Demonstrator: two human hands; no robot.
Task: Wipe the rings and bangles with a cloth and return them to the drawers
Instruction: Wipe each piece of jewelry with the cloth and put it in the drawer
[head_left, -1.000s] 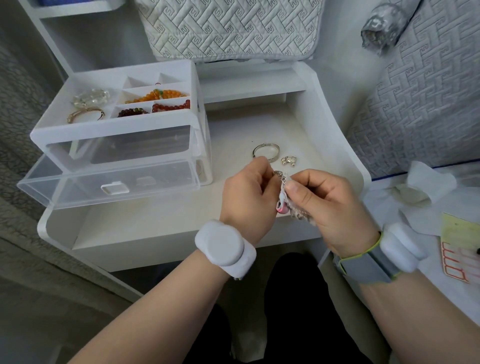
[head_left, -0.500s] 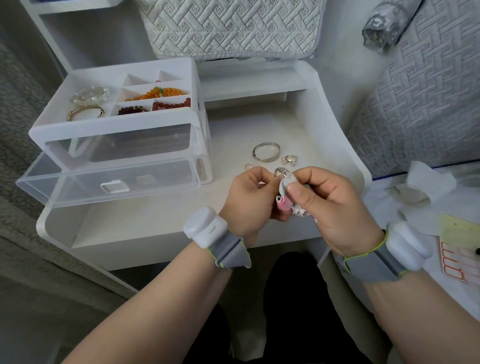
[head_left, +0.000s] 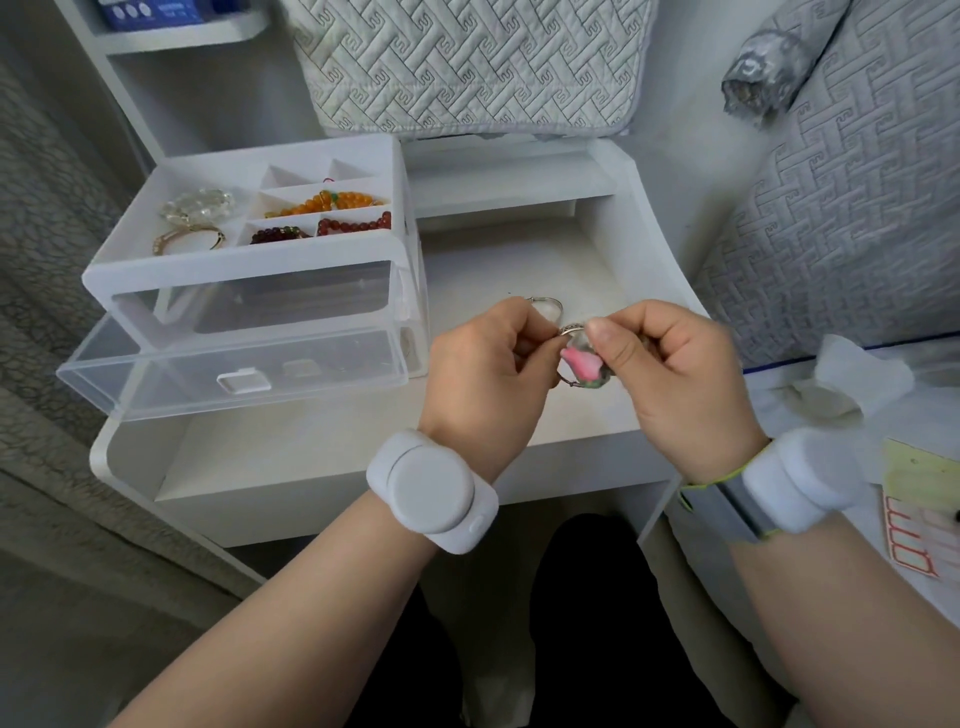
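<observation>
My left hand (head_left: 485, 371) pinches a thin silver bangle (head_left: 569, 329) in front of me over the white desk (head_left: 291, 457). My right hand (head_left: 675, 374) pinches a small pink-patterned cloth (head_left: 584, 366) around that bangle. Behind my left hand, another silver bangle (head_left: 548, 304) lies on the desk, mostly hidden. A clear drawer organiser (head_left: 249, 291) stands at the left, its lower drawer (head_left: 228, 376) pulled out. Its top tray holds a gold bangle (head_left: 188, 239), a clear bracelet (head_left: 197, 205) and bead bracelets (head_left: 332, 200).
Quilted grey bedding (head_left: 841, 208) rises to the right and behind the desk. Crumpled white tissue (head_left: 857, 379) and a yellow card (head_left: 922, 478) lie on the surface at right. A shelf (head_left: 182, 36) stands at the upper left.
Both hands have risen slightly and the left wrist has rolled so its band faces up. The cloth now sits lower on the bangle, showing more of the silver rim.
</observation>
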